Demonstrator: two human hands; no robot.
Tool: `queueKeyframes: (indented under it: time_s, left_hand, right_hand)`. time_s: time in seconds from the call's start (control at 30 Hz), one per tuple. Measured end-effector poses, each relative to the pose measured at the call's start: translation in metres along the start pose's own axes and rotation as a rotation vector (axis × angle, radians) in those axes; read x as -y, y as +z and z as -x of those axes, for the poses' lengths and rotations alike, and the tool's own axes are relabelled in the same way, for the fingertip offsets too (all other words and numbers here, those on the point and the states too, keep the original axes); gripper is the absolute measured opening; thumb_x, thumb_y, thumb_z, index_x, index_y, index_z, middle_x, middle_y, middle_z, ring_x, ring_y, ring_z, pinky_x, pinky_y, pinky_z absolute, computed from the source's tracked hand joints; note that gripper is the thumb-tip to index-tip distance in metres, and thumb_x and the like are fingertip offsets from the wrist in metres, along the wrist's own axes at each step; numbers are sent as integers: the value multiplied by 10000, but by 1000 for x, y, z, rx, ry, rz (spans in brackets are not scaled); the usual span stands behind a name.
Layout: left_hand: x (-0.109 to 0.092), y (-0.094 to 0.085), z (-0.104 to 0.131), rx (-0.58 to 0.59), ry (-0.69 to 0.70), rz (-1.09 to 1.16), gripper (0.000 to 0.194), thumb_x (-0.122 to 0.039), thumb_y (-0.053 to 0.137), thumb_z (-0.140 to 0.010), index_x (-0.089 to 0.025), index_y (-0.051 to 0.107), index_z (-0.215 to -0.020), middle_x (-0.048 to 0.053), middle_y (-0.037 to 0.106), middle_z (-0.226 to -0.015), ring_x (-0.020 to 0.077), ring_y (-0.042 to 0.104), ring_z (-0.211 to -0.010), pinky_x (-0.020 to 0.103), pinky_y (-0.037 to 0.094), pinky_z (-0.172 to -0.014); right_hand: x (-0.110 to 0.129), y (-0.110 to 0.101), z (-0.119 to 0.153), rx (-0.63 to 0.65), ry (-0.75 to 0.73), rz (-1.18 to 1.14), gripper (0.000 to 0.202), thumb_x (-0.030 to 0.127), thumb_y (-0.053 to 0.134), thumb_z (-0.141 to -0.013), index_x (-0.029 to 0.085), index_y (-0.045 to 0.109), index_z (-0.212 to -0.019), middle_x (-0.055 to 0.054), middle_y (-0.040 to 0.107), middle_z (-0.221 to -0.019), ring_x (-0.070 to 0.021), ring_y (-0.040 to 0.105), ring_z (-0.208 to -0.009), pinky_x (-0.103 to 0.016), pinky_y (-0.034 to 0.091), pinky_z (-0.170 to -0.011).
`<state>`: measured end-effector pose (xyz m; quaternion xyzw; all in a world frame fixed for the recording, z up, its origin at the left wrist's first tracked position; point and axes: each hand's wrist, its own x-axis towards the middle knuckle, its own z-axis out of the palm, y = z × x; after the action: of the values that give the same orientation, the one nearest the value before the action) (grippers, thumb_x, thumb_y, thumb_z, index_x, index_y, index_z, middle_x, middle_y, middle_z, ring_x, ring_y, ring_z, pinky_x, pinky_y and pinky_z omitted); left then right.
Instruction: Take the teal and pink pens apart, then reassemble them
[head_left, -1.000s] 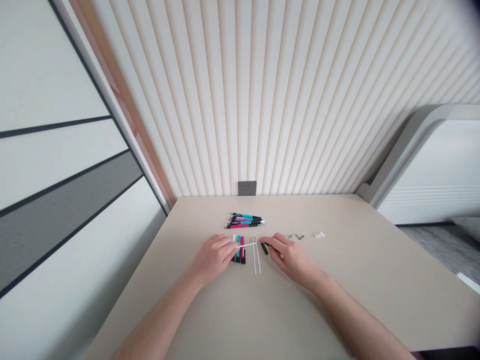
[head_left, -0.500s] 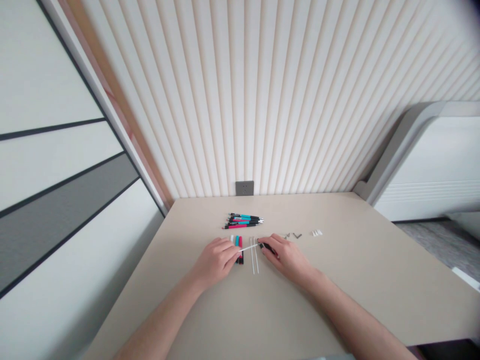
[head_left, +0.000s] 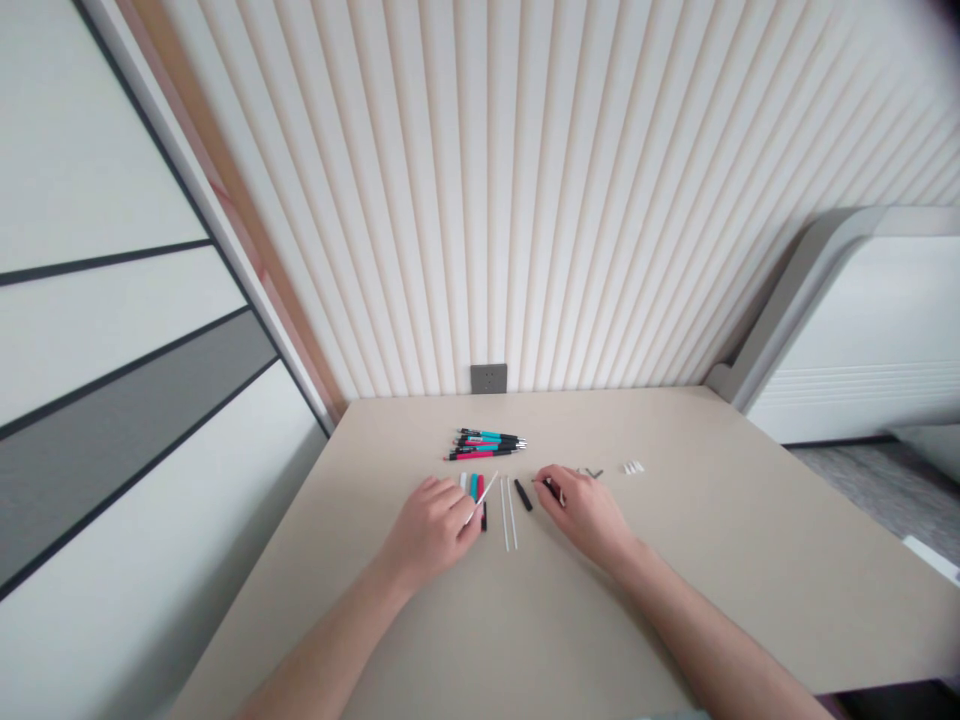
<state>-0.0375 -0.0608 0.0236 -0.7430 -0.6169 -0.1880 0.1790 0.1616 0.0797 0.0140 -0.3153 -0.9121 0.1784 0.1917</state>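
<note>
My left hand (head_left: 431, 530) is closed on a thin white pen refill (head_left: 489, 488), which slants up to the right from its fingers. Under and beside it lie pen barrels in white, teal (head_left: 473, 485) and red (head_left: 481, 486), their lower ends partly covered. Two more white refills (head_left: 508, 515) lie side by side on the table between my hands. To their right is a short black pen grip (head_left: 523, 495). My right hand (head_left: 581, 510) rests lower on the table, its fingertips pinched round a small black pen part (head_left: 553, 488), mostly hidden.
Assembled pens (head_left: 487, 445) in teal, red and black lie in a pile farther back. Small metal clips (head_left: 595, 473) lie behind my right hand, and small white pieces (head_left: 634, 467) sit farther right. A socket (head_left: 489, 378) is on the ribbed wall behind the table (head_left: 405, 430).
My right hand has moved slightly right, leaving the black pen grip uncovered on the table. The refill in my left hand has swung from nearly level to a steeper upward slant.
</note>
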Motion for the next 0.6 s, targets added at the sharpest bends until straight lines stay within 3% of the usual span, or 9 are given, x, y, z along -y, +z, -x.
queueKeyframes:
  time_s: [0.27, 0.43, 0.6]
  left_hand:
    - [-33, 15, -2, 99, -16, -98, 244, -164, 507, -878, -178, 563, -641, 46, 567, -631, 199, 541, -677, 367, 365, -668]
    - [-37, 19, -1, 166, -24, -81, 215, -234, 545, -876, -180, 591, -674, 49, 603, -665, 216, 561, -697, 386, 374, -689]
    - [-35, 19, 0, 138, -5, -22, 293, -386, 576, -883, -182, 585, -673, 44, 608, -671, 217, 569, -718, 391, 387, -714]
  right_hand:
    - [1, 3, 1, 3, -15, -2, 246, 321, 408, -955, 228, 634, -927, -9, 697, -830, -146, 632, -701, -233, 370, -621]
    - [1, 3, 1, 11, -20, 1, 222, 303, 420, -954, 234, 629, -920, 2, 702, -845, -144, 636, -712, -233, 368, -629]
    - [2, 3, 1, 19, -9, 25, 219, 301, 424, -954, 233, 629, -923, -3, 709, -860, -146, 645, -726, -233, 370, -638]
